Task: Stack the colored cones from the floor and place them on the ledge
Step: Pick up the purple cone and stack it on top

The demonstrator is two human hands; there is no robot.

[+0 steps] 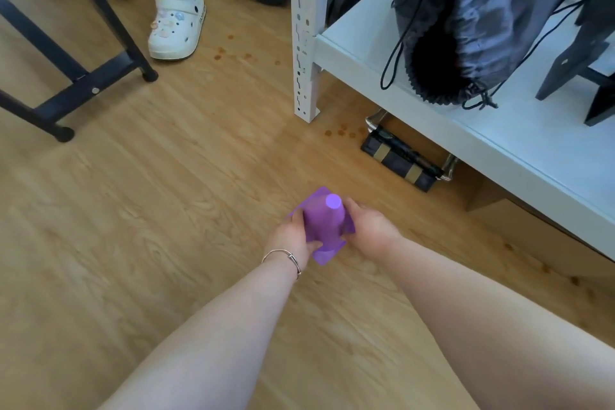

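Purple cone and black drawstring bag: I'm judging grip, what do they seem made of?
Purple cone: likely flexible plastic, smooth matte; its thin base corners bend. Black drawstring bag: thin synthetic fabric, probably nylon; glossy wrinkles, gathered mouth.

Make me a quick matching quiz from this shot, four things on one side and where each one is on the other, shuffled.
Things:
1. purple cone
2. black drawstring bag
3. white clog
4. black and gold bar

Places:
A. on the floor under the white ledge
B. between the left hand and right hand
C. on top of the ledge
D. on a foot, beside the dark table leg

Pairs: 1-B, 2-C, 3-D, 4-A
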